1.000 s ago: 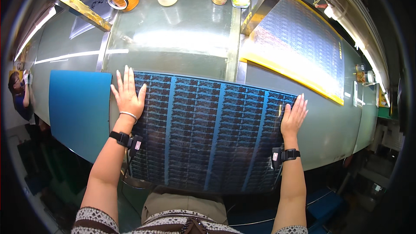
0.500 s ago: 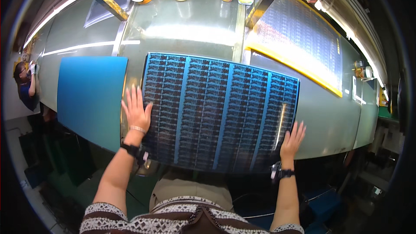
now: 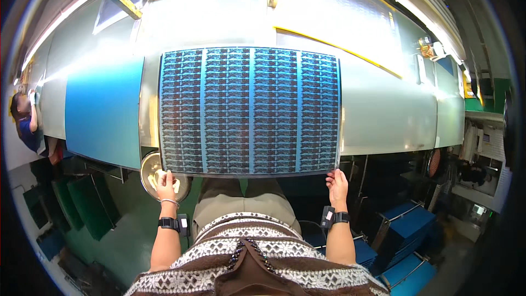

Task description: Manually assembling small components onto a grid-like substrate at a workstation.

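The patterned panel (image 3: 251,112) lies between the hands and away from them, its long axis running side to side, parallel to the line from hand to hand. Its near long edge overhangs the counter (image 3: 389,126) toward the person. The hands are well apart, each closed on a near corner: the left hand (image 3: 166,186) at the left one, the right hand (image 3: 337,186) at the right.

The counter stretches past both hands, smooth, grey-green and glossy, with glare beyond the panel. Left of the left hand lies a plain blue sheet (image 3: 103,112); beyond the right hand, a yellow-edged translucent sheet (image 3: 339,16). Just under the left hand shows a round metal disc (image 3: 150,169), above a green floor (image 3: 129,233). Right of the right hand and lower, blue boards (image 3: 405,223) sit in a metal rack. Far left, another person (image 3: 26,123) stands at the counter.

The panel is flat and rectangular, with dense rows of small dark motifs split by blue stripes running away from the hands. The blue sheet is matt-looking, straight-sided and unpatterned.
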The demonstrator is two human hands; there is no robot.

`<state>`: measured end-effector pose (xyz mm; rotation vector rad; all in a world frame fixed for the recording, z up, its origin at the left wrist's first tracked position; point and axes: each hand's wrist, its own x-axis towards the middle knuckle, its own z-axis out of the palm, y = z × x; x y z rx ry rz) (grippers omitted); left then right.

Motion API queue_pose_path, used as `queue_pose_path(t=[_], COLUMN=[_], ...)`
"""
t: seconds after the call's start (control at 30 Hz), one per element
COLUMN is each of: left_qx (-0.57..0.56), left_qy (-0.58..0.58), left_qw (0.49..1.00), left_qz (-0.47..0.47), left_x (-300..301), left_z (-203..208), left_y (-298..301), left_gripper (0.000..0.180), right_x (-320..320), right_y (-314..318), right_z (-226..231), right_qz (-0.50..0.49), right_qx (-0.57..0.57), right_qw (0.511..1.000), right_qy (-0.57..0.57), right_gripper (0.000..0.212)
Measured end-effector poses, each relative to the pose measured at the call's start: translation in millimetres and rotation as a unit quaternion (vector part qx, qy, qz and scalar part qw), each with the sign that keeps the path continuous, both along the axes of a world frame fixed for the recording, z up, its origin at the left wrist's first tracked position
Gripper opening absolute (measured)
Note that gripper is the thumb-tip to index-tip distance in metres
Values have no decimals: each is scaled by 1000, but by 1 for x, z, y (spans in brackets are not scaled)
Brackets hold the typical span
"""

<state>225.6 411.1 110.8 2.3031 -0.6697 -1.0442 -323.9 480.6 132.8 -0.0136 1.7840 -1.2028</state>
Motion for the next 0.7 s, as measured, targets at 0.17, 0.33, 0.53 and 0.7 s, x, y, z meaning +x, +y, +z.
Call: queue_pose_path(t=[0.17,0.33,0.53,0.7], left_qx=[-97,-121,-160,-182], left_qy=[305,332,368,341], left_qw=[933,912,876,891], left_qz=[163,207,267,237], left_x=[0,-5,-8,-10], left_z=[-11,-23,-44,-38], left_y=[-2,-4,-17,-21], left_gripper=[15,19,20,21], right_x=[-7,-14,-25,-30], right_y=[-4,-10,-13,-14], right_z=[-5,-10,-20,-31], right_qz=[42,79,91,88], right_qx=[-15,-33,-89,-87], right_qw=[999,996,992,991], right_qy=[2,19,-17,-45], right_gripper=[15,9,10,10])
